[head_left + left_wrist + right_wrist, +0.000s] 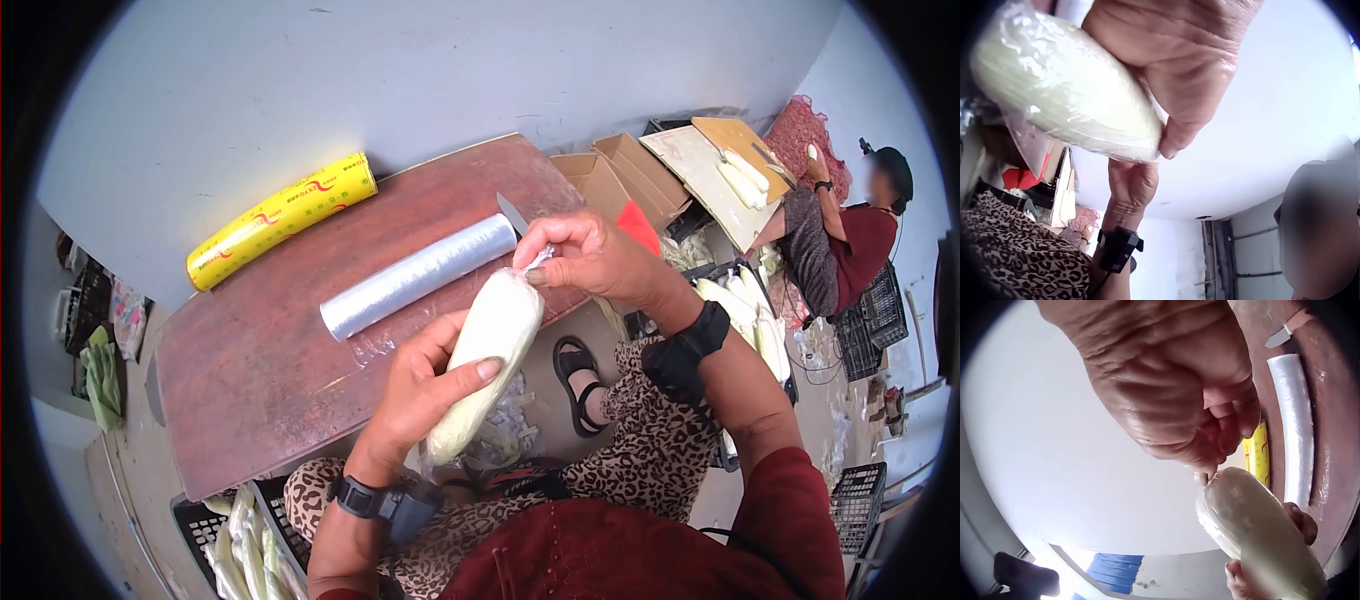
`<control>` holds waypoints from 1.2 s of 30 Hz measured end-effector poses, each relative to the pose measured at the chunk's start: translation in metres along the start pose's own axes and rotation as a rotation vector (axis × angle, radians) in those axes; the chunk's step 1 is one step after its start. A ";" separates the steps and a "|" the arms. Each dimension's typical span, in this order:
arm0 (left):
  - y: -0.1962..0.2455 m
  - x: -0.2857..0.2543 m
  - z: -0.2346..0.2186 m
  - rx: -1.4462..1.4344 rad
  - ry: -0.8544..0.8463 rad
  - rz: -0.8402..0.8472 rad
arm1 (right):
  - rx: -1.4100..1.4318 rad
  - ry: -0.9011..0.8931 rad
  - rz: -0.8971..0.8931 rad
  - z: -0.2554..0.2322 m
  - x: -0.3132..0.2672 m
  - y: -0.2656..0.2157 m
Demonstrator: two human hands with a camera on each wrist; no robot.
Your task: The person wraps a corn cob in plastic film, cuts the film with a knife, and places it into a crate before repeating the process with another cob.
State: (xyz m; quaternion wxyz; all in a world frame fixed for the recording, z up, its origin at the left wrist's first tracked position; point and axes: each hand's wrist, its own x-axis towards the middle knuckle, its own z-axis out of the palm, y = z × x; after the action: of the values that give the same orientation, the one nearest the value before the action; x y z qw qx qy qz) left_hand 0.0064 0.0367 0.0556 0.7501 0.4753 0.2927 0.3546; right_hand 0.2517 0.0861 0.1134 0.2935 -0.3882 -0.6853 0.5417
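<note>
Film roll [420,275] on table [240,395], vegetable [505,320] before it, knife [511,213] at right.

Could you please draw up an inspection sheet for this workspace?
Surface: reddish-brown table, with a clear film roll, yellow roll and knife on it.
Job's things: wrapped pale vegetable, its clear film gathered at one end.
Clutter: crumpled clear plastic below the table edge.
Grippers: left hand holds the vegetable; right hand pinches the gathered film.
Cables: thin cable from the right wrist device.
Surroundings: pale wall; crate of pale produce, head view's lower left; another person at right.
</note>
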 end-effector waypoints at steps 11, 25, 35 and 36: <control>-0.001 0.012 0.010 0.144 0.073 0.162 | -0.157 0.239 -0.138 0.013 0.009 -0.012; 0.004 0.013 0.001 -0.060 0.043 0.042 | -0.125 0.150 -0.038 0.001 0.012 -0.007; 0.004 0.014 0.004 0.187 0.130 0.176 | -0.243 0.218 -0.110 0.011 0.009 -0.014; 0.003 0.014 0.005 0.233 0.141 0.204 | -0.232 0.224 -0.115 0.012 0.009 -0.014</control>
State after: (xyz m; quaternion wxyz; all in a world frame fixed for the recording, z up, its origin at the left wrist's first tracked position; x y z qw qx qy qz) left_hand 0.0170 0.0465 0.0589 0.6277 0.5601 0.3340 0.4251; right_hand 0.2339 0.0864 0.1236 0.3517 -0.4376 -0.7273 0.3948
